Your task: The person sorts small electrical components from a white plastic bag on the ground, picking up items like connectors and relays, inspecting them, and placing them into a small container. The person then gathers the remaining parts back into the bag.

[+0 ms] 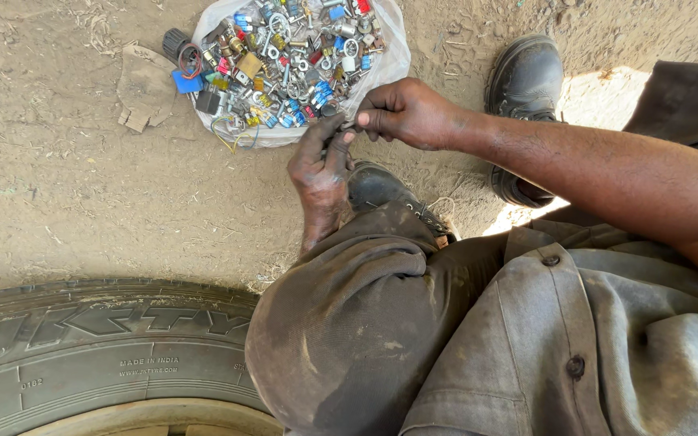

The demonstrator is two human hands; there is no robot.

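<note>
Both hands meet just below the edge of a clear plastic bag (388, 56) lying open on the sandy ground (66, 186). In the head view, the right hand (409, 113) has its grip narrow, thumb and forefinger pinched on a small dark metal part (347, 127), and the left hand (319, 173) reaches up with its fingertips closed on the same piece from below. What the part is cannot be told; it is too small and half hidden by the fingers. The bag holds a heap of small fittings (288, 60): silver lugs, brass pieces, and blue and red connectors. A black boot (527, 81) stands to the right of the bag, and a tyre (107, 347) fills the lower left corner, beside the person's bent knee (341, 323) in grey work trousers.
</note>
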